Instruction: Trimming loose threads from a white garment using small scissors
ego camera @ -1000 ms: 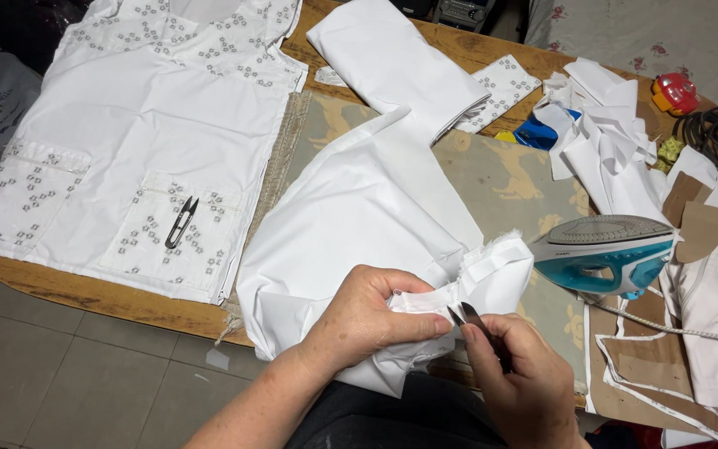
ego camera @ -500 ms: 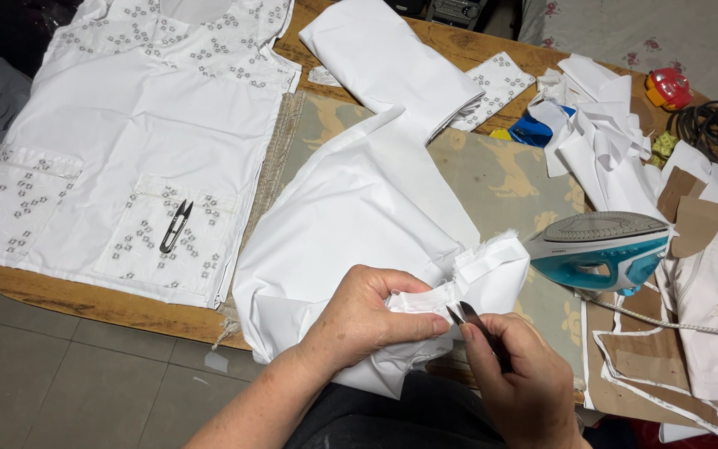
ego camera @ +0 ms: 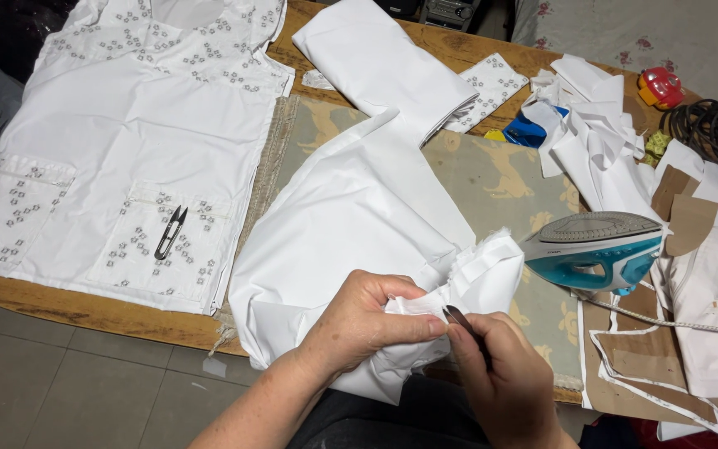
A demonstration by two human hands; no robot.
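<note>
- Pinched in the left hand (ego camera: 367, 328) is a bunched fold of plain white cotton garment (ego camera: 359, 224), at the table's near edge.
- Right hand (ego camera: 504, 378) grips small dark thread snips (ego camera: 461, 322), tips touching that fold.
- Just right stands a teal-and-white steam iron (ego camera: 596, 249).
- Far left, black thread clippers (ego camera: 169, 232) lie on a white embroidered tunic (ego camera: 126, 125).

A small tailoring workshop is indicated by a wooden table (ego camera: 85, 312) spread with a white embroidered garment (ego camera: 126, 141), thread snips (ego camera: 169, 233), a teal steam iron (ego camera: 596, 249), cardboard pattern pieces (ego camera: 683, 220) and heaped white fabric offcuts (ego camera: 592, 133) over a tiled floor (ego camera: 60, 391).
</note>
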